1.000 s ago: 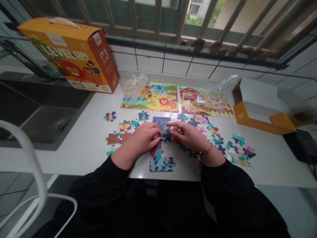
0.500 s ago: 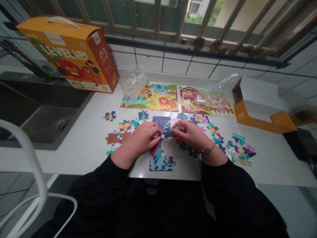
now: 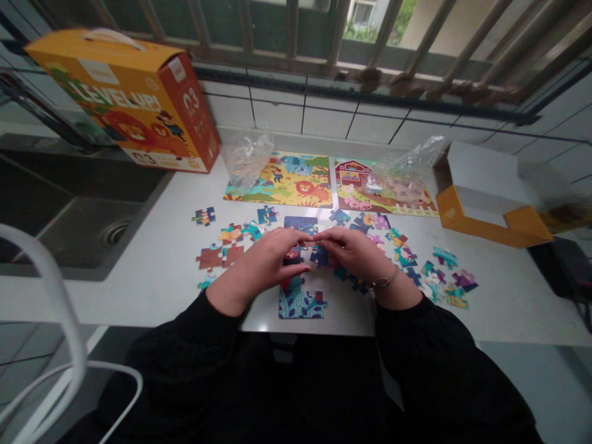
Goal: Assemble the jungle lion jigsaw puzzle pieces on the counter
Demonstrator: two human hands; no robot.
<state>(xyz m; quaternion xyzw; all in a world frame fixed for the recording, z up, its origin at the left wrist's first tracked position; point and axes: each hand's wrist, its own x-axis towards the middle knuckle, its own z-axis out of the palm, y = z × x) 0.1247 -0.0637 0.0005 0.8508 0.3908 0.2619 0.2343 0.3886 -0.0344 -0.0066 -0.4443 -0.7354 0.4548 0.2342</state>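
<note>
A partly joined jigsaw puzzle point(image 3: 298, 305) lies on the counter in front of me, with blue leaves at the bottom and dark blue at the top. Over its middle is my left hand point(image 3: 272, 256), fingers stretched and thumb held apart, with no piece visible in it. My right hand point(image 3: 358, 251) is closed, its fingers pinching a dark blue puzzle piece point(image 3: 320, 256) beside the joined part. The fingertips of both hands meet above the puzzle and hide part of it.
Loose pieces point(image 3: 210, 258) lie to the left, and more pieces point(image 3: 432, 277) to the right. Behind are a lion puzzle point(image 3: 305, 176), a farm puzzle point(image 3: 358, 203), clear plastic bags point(image 3: 250, 163), an orange box point(image 3: 120, 111) and an open carton point(image 3: 485, 216). A sink point(image 3: 83, 234) is at left.
My left fingers have straightened and moved right until they meet my right fingertips; the left thumb has spread away. My right hand has shifted slightly left with the puzzle piece.
</note>
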